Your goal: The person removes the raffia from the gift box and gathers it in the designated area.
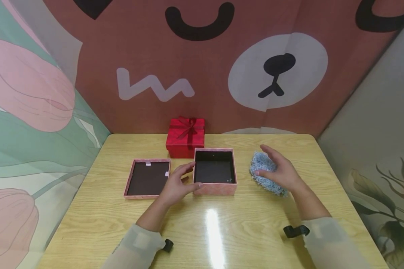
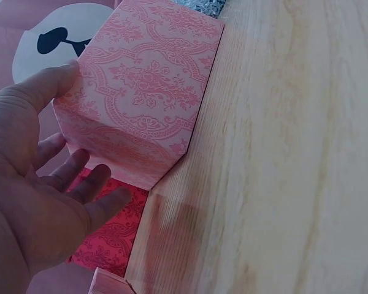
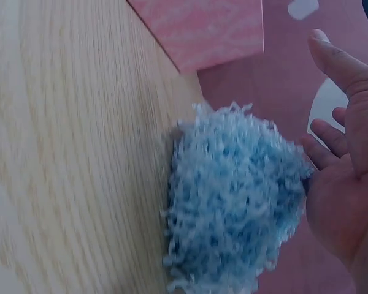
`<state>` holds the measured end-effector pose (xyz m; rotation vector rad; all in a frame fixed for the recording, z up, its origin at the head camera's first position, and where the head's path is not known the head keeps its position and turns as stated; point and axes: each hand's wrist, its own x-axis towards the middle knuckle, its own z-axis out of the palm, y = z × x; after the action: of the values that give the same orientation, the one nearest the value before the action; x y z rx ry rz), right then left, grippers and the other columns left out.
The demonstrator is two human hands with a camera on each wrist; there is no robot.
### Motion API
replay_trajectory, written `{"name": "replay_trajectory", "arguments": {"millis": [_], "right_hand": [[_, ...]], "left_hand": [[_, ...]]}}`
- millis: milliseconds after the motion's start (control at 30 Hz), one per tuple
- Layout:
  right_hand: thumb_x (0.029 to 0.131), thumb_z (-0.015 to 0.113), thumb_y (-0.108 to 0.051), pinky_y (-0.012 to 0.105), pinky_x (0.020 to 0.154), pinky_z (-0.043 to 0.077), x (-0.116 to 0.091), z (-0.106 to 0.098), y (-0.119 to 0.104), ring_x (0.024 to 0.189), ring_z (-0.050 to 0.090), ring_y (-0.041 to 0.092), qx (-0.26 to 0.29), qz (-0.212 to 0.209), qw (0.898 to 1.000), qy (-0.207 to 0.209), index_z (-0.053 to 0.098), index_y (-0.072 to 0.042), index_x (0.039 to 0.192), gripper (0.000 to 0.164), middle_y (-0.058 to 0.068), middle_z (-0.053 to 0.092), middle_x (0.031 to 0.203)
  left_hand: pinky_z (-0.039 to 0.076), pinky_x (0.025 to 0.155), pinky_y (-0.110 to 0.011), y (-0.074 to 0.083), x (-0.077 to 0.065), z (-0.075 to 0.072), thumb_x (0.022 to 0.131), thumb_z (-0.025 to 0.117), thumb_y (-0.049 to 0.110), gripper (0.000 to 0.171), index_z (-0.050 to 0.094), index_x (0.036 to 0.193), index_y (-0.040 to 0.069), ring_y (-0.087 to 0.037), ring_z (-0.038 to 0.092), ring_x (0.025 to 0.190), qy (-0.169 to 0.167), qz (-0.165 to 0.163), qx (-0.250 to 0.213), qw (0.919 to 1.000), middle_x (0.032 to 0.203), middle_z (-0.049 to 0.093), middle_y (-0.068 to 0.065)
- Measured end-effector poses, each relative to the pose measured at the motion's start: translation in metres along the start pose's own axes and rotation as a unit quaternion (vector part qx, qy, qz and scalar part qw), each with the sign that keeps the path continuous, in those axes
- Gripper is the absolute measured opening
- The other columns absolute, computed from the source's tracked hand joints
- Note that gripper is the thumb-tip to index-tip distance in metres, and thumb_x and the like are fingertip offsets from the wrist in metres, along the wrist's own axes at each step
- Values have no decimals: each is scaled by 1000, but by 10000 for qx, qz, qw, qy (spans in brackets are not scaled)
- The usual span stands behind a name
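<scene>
Your open pink patterned cardboard box (image 1: 215,171) sits mid-table, its flat pink lid (image 1: 147,178) lying just beside it at 9 o'clock, and a red ribbon-tied gift box (image 1: 185,137) touching its far corner at 11 o'clock. Bare wooden table (image 1: 222,231) lies open toward you. Your left hand (image 1: 179,185), fingers spread and relaxed, thumb on the box's near left corner, grips nothing. Your right hand (image 1: 280,172), fingers loosely curved, cups the blue shredded-paper bundle (image 1: 264,172) at 3 o'clock of the box.
</scene>
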<state>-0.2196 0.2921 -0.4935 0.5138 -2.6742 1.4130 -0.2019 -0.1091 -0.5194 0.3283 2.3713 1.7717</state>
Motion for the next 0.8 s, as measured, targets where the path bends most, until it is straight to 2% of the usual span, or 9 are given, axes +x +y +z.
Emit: {"name": "replay_trajectory", "arguments": {"millis": [233,467,567,800], "right_hand": [[84,90,-20,63,119,28,5,18,-14,152,31,40,90,-259,9993,-247,36,-14,162,95,11,37,165],[81,92,-29,56,119,32,7,35,-21,150,35,40,278,-221,9979,-534,37,-16,162,99,7,37,165],[79,93,-31,55,120,33,8,42,-22,150,35,39,301,-329,9970,-628,37,-16,162,101,7,37,165],[77,94,-23,49,120,33,10,56,-22,151,34,36,320,-722,9940,-761,35,-6,161,104,11,33,167]], "left_hand": [[44,113,-52,2,-2,-1,82,91,24,78,53,150,35,-28,49,140,-15,19,10,10000,153,50,-4],[43,113,-53,1,-1,-1,82,91,25,78,54,150,34,-27,49,139,-25,55,16,10000,153,50,-4],[44,113,-53,2,-1,-1,81,91,26,78,54,150,33,-28,50,139,-20,65,21,10000,153,50,-4],[43,113,-54,2,-1,-2,82,91,26,79,53,152,29,-32,49,139,-60,89,13,9999,154,49,-10]]}}
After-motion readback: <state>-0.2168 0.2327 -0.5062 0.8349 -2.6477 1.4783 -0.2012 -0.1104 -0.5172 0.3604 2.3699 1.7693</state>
